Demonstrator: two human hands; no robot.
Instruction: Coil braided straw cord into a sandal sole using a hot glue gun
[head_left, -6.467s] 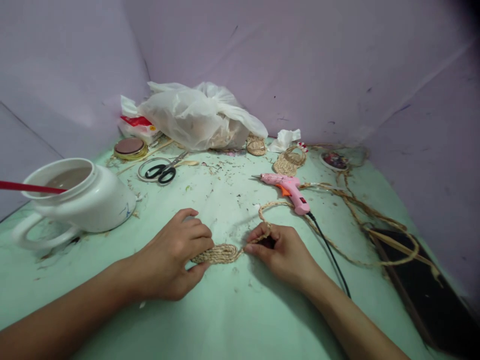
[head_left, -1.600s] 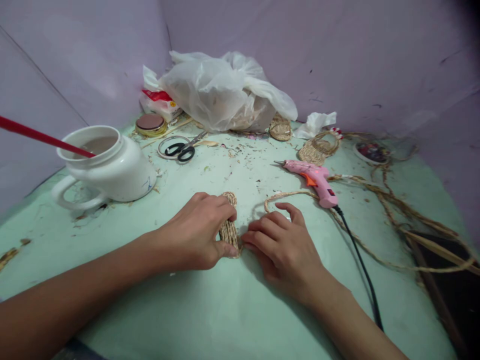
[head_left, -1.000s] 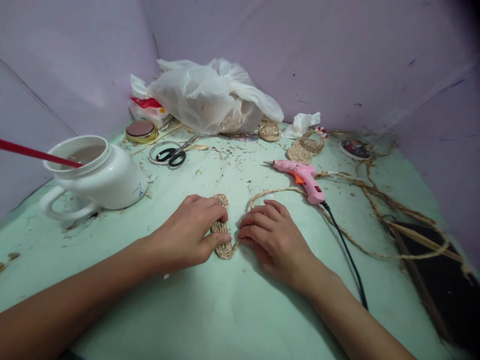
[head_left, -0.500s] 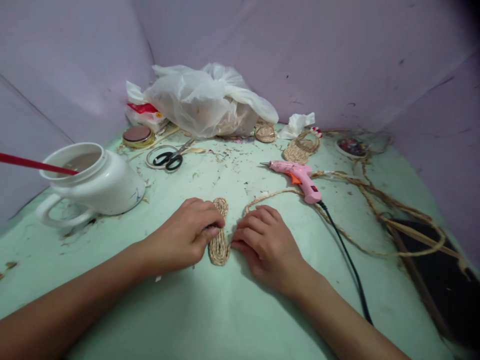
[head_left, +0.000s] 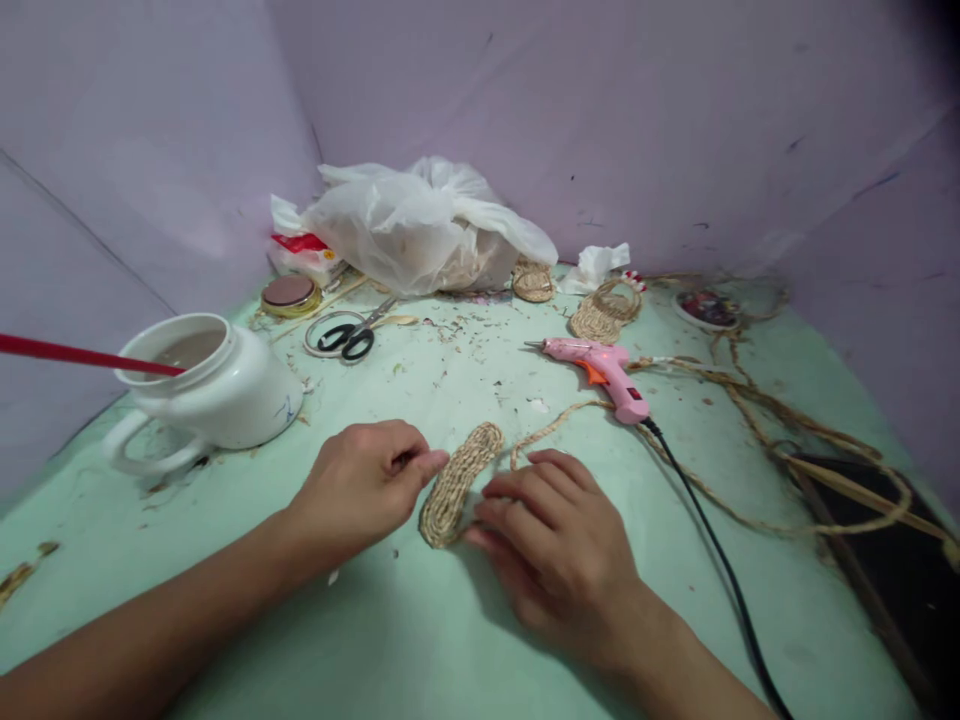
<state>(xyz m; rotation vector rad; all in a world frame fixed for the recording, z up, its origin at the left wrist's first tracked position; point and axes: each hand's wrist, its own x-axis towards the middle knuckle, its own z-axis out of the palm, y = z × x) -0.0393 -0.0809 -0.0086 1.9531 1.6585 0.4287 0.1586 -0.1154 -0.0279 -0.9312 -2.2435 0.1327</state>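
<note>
A flat, elongated coil of braided straw cord (head_left: 461, 485), sole-shaped, lies tilted to the right on the table. My left hand (head_left: 371, 475) is at its left side with fingers curled in and the thumb tip at the coil's edge; nothing shows in its grasp. On the other side, my right hand (head_left: 559, 545) has its fingers bent together by the coil's lower right edge. The braided cord (head_left: 551, 428) runs from behind the glue gun down under this hand, whose fingertips close around it near the coil; the exact grip is partly hidden.
A pink glue gun (head_left: 596, 370) with a black cable lies beyond my right hand. Scissors (head_left: 349, 340), a white pot (head_left: 225, 400), a plastic bag (head_left: 427, 225), a finished woven slipper (head_left: 604, 312), a small dish (head_left: 706, 308) and a dark board (head_left: 877, 560) surround the table (head_left: 360, 640).
The coil has turned from nearly upright to leaning right. My left hand has drawn its fingers off the coil's top. My right hand has shifted slightly right and down. The whole view has shifted slightly.
</note>
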